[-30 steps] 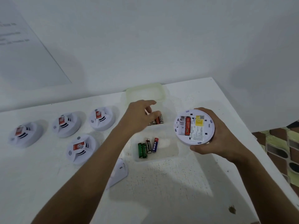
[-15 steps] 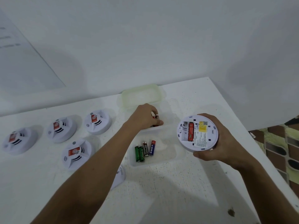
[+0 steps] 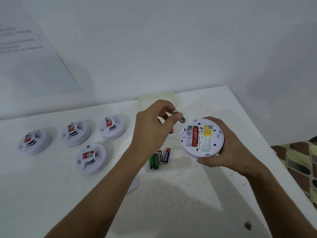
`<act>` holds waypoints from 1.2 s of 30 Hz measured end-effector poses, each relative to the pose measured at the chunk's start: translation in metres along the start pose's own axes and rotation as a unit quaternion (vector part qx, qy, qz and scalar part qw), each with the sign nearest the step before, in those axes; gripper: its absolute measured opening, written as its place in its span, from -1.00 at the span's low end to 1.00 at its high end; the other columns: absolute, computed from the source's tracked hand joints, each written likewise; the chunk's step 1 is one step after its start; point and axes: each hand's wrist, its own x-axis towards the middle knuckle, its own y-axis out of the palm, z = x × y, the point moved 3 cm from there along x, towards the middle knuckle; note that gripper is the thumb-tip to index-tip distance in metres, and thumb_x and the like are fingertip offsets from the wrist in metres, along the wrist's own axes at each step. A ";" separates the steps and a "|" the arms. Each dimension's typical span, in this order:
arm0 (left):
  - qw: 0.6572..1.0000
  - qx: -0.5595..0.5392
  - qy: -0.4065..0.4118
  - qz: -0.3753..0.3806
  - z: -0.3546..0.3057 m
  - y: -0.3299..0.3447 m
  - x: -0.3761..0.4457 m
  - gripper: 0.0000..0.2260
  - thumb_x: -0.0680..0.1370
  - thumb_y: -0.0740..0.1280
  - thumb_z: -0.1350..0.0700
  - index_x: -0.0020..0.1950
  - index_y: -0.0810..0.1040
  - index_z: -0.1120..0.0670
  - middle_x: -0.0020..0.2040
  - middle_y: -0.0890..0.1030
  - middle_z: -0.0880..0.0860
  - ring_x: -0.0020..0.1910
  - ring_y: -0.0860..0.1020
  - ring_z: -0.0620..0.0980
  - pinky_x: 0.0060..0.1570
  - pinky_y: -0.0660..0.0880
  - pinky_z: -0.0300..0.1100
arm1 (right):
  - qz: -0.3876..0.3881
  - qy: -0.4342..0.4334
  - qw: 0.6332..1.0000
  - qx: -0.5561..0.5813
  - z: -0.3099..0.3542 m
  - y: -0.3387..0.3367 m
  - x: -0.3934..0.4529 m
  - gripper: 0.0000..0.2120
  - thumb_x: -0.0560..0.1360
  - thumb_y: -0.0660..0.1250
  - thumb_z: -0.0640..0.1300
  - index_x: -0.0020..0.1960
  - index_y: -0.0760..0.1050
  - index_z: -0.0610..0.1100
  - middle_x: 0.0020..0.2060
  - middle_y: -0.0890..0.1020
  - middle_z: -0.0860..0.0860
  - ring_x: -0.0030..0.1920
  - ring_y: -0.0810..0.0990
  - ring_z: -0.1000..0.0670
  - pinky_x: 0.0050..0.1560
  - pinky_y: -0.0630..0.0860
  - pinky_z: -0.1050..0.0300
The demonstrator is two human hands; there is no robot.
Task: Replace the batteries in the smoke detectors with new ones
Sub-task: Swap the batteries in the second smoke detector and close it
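- Head view, right of centre: the right hand (image 3: pixel 228 148) holds a smoke detector (image 3: pixel 202 137) above the surface (image 3: pixel 180 203), back side up; its grip is curled round the rim, fingers behind and thumb at the lower edge.
- The open battery bay sits at the left of that detector's back. A red battery (image 3: pixel 195 136) lies in the bay's right slot; the slot to its left is bare, with a spring showing at its top. A yellow sticker (image 3: pixel 207 132) and a white printed label lie right of the bay.
- Just left of it, near the frame's centre, the left hand (image 3: pixel 152 129) pinches a battery (image 3: pixel 181 118) between thumb and fingertips. One metal end points toward the detector's upper left edge, close to it but apart.
- Below the hands, loose batteries (image 3: pixel 158 158) lie side by side in a clear tray (image 3: pixel 185 162): two green, one dark, one blue with a red end. Another red piece shows just under the left palm, mostly hidden.
- A pale lid (image 3: pixel 157 97) lies behind the left hand, near the wall.
- Left half of the frame: four more smoke detectors (image 3: pixel 91 158) rest face up on the surface, three in a row and one in front, each with a red sticker.
- A white cover piece (image 3: pixel 133 185) peeks out beside the left forearm.
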 end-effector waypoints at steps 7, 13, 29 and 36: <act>0.959 0.201 0.199 -0.017 -0.004 -0.003 -0.058 -0.92 0.47 0.48 0.14 -0.10 0.63 0.13 -0.14 0.66 -0.07 -0.17 0.51 -0.19 -0.17 0.43 -0.34 | 0.015 -0.024 1.000 0.011 0.013 0.022 0.001 -0.15 0.13 0.56 0.02 0.35 0.31 0.01 0.17 0.54 0.29 0.21 0.54 0.17 0.14 0.47 0.41; 0.942 0.209 0.262 -0.036 0.006 -0.018 -0.083 -0.80 0.52 0.38 0.07 -0.09 0.69 0.20 -0.09 0.71 0.06 -0.06 0.60 -0.09 0.01 0.52 -0.27 | 0.018 -0.033 0.998 0.041 0.022 0.036 0.001 -0.16 0.11 0.58 -0.05 0.34 0.34 -0.01 0.14 0.56 0.25 0.19 0.56 0.15 0.07 0.50 0.39; 0.957 -0.077 -0.276 0.049 0.016 -0.092 -0.103 -0.40 0.34 0.57 0.06 0.32 0.43 -0.12 -0.02 0.70 -0.01 -0.16 0.69 -0.08 -0.24 0.59 -0.25 | 0.146 -0.047 0.985 0.074 0.051 0.097 0.018 -0.13 0.12 0.61 -0.22 0.36 0.35 -0.02 0.22 0.55 0.08 0.24 0.55 0.02 0.07 0.57 0.22; 0.945 -0.144 -0.293 -0.018 0.031 -0.107 -0.119 -0.44 0.37 0.56 0.17 0.30 0.43 -0.06 -0.17 0.69 0.11 -0.20 0.65 0.05 -0.10 0.60 -0.03 | 0.190 -0.055 0.977 0.079 0.057 0.121 0.022 -0.17 0.12 0.56 -0.34 0.34 0.37 -0.07 0.08 0.57 0.25 0.16 0.56 0.14 0.02 0.56 0.28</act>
